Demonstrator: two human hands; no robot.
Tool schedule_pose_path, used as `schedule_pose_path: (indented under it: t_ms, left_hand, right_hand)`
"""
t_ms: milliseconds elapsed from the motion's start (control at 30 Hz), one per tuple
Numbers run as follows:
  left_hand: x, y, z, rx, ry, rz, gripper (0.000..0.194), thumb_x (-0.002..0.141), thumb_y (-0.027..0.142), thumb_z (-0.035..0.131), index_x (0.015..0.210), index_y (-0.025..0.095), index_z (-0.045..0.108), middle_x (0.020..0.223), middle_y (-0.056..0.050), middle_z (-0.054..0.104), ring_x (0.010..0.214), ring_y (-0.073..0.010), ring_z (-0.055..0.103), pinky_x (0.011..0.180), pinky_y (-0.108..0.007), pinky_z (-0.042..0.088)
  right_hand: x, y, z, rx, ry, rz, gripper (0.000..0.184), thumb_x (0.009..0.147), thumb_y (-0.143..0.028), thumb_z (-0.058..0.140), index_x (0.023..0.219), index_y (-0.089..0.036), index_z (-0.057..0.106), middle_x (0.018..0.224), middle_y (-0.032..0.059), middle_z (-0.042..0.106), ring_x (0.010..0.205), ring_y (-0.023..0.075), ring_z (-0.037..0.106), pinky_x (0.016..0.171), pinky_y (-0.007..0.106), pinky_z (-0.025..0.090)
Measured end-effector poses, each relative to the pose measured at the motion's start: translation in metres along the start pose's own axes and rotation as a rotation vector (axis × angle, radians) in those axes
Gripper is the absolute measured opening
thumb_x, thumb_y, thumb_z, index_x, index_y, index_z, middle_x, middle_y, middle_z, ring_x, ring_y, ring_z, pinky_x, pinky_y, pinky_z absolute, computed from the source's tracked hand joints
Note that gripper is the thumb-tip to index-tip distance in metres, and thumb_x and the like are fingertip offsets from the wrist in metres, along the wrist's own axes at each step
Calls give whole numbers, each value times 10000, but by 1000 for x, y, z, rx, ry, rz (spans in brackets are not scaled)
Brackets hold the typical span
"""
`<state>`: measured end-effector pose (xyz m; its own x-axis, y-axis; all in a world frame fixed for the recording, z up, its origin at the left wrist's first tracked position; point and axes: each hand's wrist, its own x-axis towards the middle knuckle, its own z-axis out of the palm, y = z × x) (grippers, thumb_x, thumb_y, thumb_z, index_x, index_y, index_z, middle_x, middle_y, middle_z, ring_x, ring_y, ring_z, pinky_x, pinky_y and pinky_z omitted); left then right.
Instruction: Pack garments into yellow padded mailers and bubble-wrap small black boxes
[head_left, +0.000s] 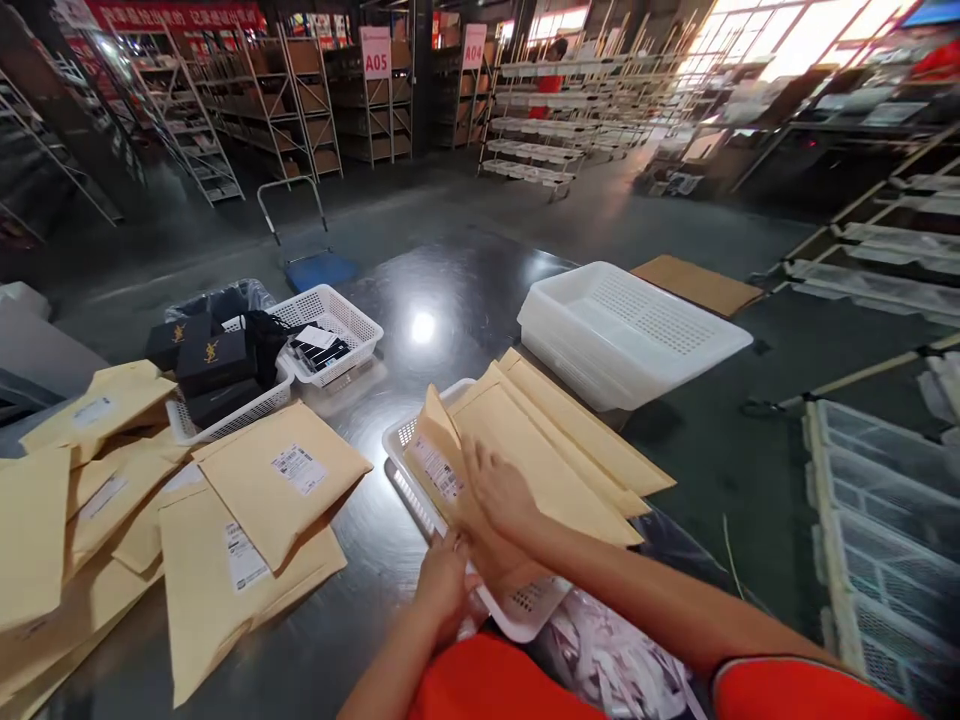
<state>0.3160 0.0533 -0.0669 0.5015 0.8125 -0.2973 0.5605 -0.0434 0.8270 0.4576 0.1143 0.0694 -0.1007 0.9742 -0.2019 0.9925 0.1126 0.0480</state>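
Note:
A tan padded envelope [441, 462] with a printed white label stands tilted over a white perforated basket [409, 478] at the table's front. At its lower end my left hand [444, 582] is closed on the envelope's edge, its fingertips partly hidden. My right hand [501, 492] lies with stretched fingers against the envelope's right side, pressing on the paper. Right beside it, several unlabelled tan envelopes [544, 440] lean in a fanned stack over the same basket.
Labelled envelopes [285, 480] are piled on the left of the dark shiny table [420, 290]. Behind them are black boxes [214, 355] and a white basket [352, 325] with small packets. Nested white baskets [630, 330] stand at right. Paper strips [615, 650] lie below my right forearm.

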Motion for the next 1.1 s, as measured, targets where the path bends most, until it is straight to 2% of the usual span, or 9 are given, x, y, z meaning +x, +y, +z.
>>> schedule_pose_path:
  t_ms: [67, 133, 233, 367, 600, 767, 967, 1033, 1100]
  left_hand:
    - [3, -6, 6, -91, 35, 10, 478, 672, 105, 686, 1134, 224, 686, 1325, -124, 610, 1245, -371, 518, 1117, -496, 371]
    - [4, -11, 8, -119, 51, 11, 427, 677, 142, 714, 1096, 225, 696, 1262, -141, 638, 1213, -389, 537, 1109, -508, 376]
    - [3, -16, 4, -87, 41, 22, 338, 658, 338, 802, 956, 206, 713, 1141, -188, 656, 1178, -439, 538, 1097, -569, 360]
    - [1, -15, -3, 67, 22, 79, 498, 642, 632, 759, 895, 206, 704, 1106, -210, 635, 1161, -467, 520, 1042, -628, 362]
    - [-8, -7, 0, 219, -68, 73, 578, 709, 729, 622, 971, 221, 707, 1163, -187, 621, 1109, -447, 554, 936, -578, 438]
    - [-13, -6, 0, 106, -66, 20, 586, 658, 732, 676, 976, 242, 719, 1175, -180, 606, 1163, -446, 519, 1013, -585, 391]
    - [-18, -9, -9, -38, -68, 40, 452, 627, 449, 821, 1018, 247, 716, 1308, -122, 596, 1198, -401, 533, 1054, -543, 402]
    - [-20, -18, -31, -278, 135, -34, 396, 647, 313, 806, 1028, 266, 707, 1326, -77, 599, 1170, -320, 574, 1045, -450, 437]
    - [-23, -36, -65, -637, 597, -282, 350, 670, 259, 785, 1007, 255, 687, 1237, -58, 636, 1098, -253, 610, 981, -370, 482]
  right_hand:
    - [-1, -23, 29, -115, 136, -169, 642, 885, -63, 410, 1509, -207, 368, 1538, 179, 387, 1378, 358, 424, 1096, 643, 355]
    - [6, -39, 58, -296, 128, -411, 582, 872, -139, 480, 1449, -220, 484, 1540, 116, 407, 1454, 333, 305, 1193, 623, 208]
    - [27, -48, 95, -501, -75, -609, 442, 841, -261, 564, 1272, -240, 660, 1380, 69, 599, 1385, 266, 437, 1195, 467, 291]
    - [48, -46, 128, -683, -149, -628, 469, 808, -311, 591, 1271, -270, 654, 1400, 81, 579, 1342, 265, 492, 1120, 502, 370]
    - [28, -14, 154, -1121, -95, -611, 586, 803, -303, 464, 1386, -317, 525, 1471, 97, 504, 1367, 314, 446, 990, 711, 327]
    - [22, 17, 156, -723, -21, -681, 610, 665, -293, 624, 1266, -191, 647, 1467, 125, 506, 1428, 338, 344, 1126, 573, 278]
    - [22, -2, 154, -31, -54, -618, 352, 625, -137, 633, 959, -193, 729, 1186, 123, 690, 1310, 325, 492, 1115, 604, 285]
    - [27, -10, 149, 332, -159, -545, 247, 667, -85, 586, 857, -174, 718, 1011, 119, 719, 1208, 297, 561, 1103, 553, 324]
    - [36, -14, 142, 531, -235, -492, 218, 704, -58, 540, 803, -174, 696, 909, 102, 712, 1073, 268, 617, 1049, 489, 399]
